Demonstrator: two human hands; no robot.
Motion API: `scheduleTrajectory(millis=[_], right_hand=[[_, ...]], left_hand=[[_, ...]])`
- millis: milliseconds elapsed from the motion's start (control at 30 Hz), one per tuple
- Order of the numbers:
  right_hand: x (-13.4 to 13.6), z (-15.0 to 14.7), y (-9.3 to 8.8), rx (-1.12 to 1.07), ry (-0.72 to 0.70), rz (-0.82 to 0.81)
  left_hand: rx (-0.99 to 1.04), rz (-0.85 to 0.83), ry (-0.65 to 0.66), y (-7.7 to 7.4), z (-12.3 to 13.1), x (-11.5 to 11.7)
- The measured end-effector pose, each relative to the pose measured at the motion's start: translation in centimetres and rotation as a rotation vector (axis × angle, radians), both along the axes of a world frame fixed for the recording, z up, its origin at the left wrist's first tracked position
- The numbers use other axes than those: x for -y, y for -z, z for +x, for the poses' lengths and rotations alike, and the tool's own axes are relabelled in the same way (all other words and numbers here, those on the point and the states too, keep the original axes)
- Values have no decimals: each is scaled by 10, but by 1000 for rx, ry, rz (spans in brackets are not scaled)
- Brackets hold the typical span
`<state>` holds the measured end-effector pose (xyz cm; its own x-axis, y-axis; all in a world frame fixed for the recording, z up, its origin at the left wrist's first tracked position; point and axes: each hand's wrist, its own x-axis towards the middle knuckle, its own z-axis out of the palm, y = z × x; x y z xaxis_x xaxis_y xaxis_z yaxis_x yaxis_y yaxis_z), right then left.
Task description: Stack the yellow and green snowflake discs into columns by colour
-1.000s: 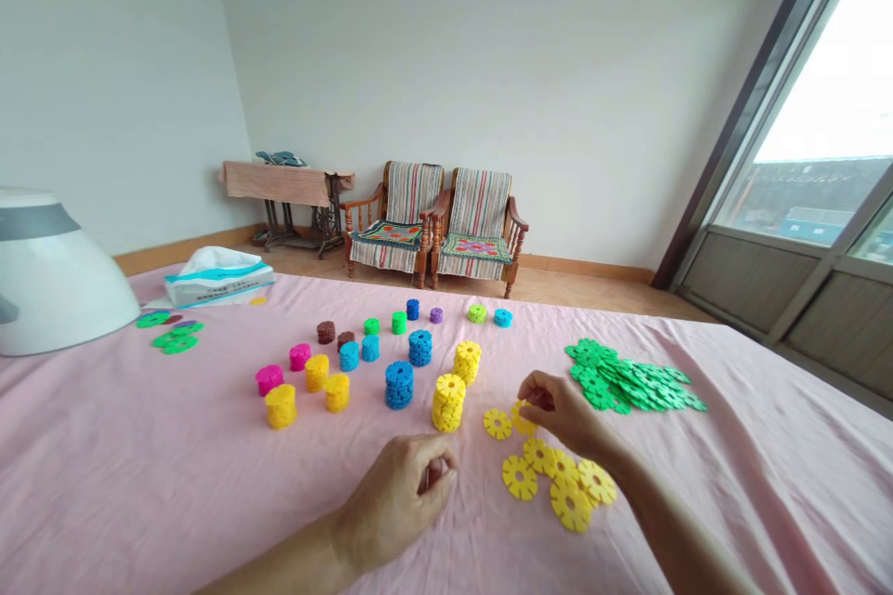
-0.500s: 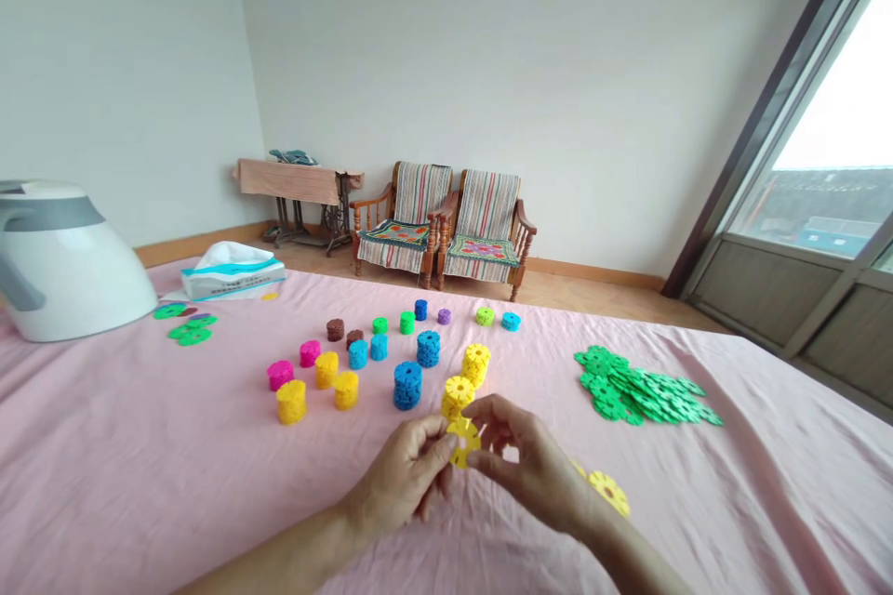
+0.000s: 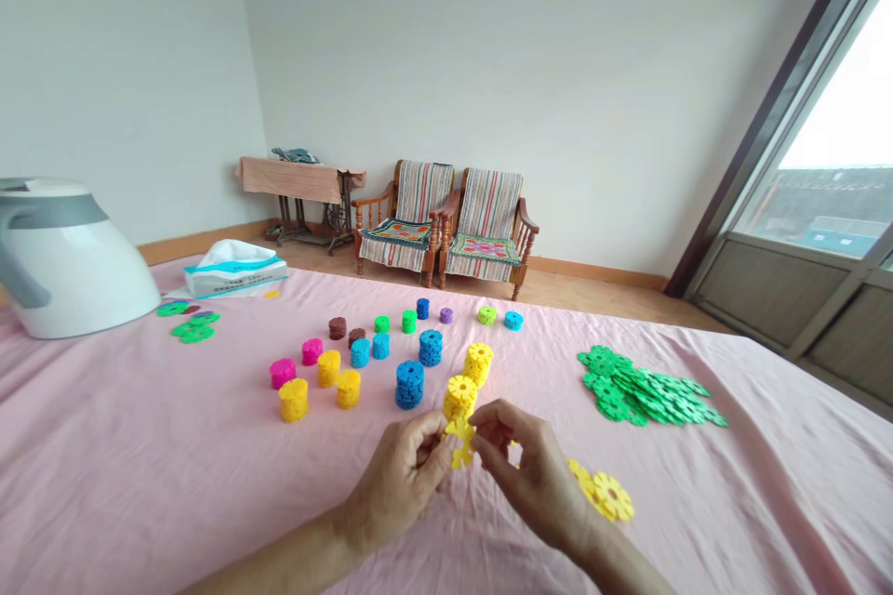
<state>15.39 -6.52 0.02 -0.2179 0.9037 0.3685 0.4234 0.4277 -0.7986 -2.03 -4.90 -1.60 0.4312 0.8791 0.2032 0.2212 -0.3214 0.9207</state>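
Between thumb and fingers of my left hand is a yellow notched snowflake disc, held upright above the cloth. My right hand has its thumb and forefinger closed at the right edge of the same disc. Just beyond the fingertips stands a stack of yellow discs, with another yellow stack behind it. Several loose yellow discs lie by my right wrist, partly hidden by the hand. A blue stack is left of the yellow ones.
A loose heap of green discs lies to the right. Several short stacks in orange-yellow, pink, brown and other colours stand left and farther back. A white kettle and a tissue box sit at the left on the pink cloth.
My right thumb and forefinger have drawn closer together at the disc's edge. The disc has turned slightly. More of the loose yellow discs shows beside my right wrist.
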Motion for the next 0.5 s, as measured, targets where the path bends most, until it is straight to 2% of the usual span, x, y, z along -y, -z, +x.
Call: scheduleTrajectory(millis=[100, 200, 500], right_hand=[[2, -2, 1, 57, 59, 38], [5, -4, 2, 74, 85, -4], [13, -18, 0, -139, 40, -153]], left_hand=[[-62, 161, -46, -4, 0, 2], [-137, 271, -80, -8, -1, 5], [-215, 470, -91, -7, -2, 10]])
